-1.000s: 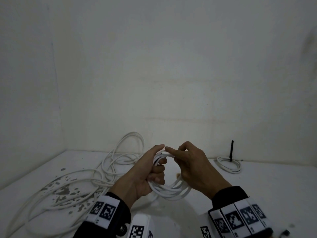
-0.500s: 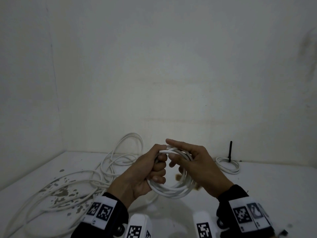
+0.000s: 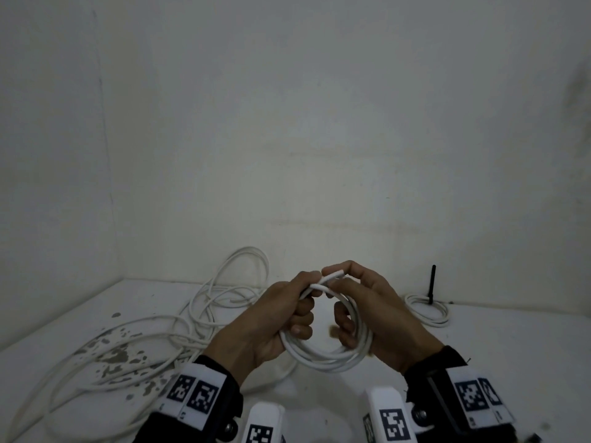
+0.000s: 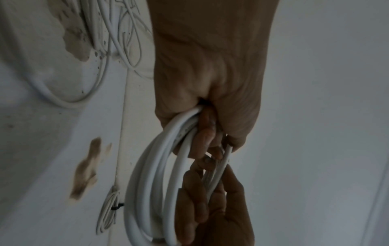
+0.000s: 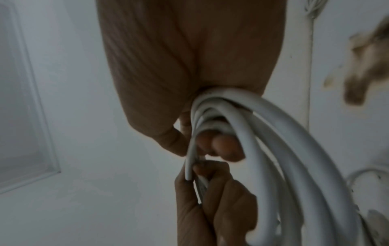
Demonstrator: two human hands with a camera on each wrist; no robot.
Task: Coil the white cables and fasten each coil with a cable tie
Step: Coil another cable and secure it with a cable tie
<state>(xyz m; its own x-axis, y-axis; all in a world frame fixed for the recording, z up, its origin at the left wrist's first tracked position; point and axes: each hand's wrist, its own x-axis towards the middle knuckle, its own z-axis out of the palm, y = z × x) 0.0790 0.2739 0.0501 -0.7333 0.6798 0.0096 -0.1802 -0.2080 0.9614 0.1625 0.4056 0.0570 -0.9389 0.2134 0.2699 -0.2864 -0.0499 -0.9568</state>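
Note:
A small coil of white cable [image 3: 323, 358] hangs in the air between both hands, above the white table [image 3: 499, 353]. My left hand [image 3: 287, 311] grips the coil's left side with curled fingers, seen in the left wrist view around the coil [image 4: 151, 174]. My right hand [image 3: 355, 302] curls around the coil's right side [image 5: 273, 149], its thumb and forefinger pinching the loose cable end [image 3: 332, 277] at the top. A finished coil [image 3: 427, 310] with a black cable tie [image 3: 431, 284] sticking up lies at the back right.
A loose tangle of white cables [image 3: 179, 330] sprawls over the left of the table, across a patch of chipped paint [image 3: 118, 356]. White walls close the back and left. Bare table surface lies to the right of my hands.
My right hand slid round the coil's right side and now pinches the cable end at the top. The left hand keeps its grip, and the coil sits slightly higher.

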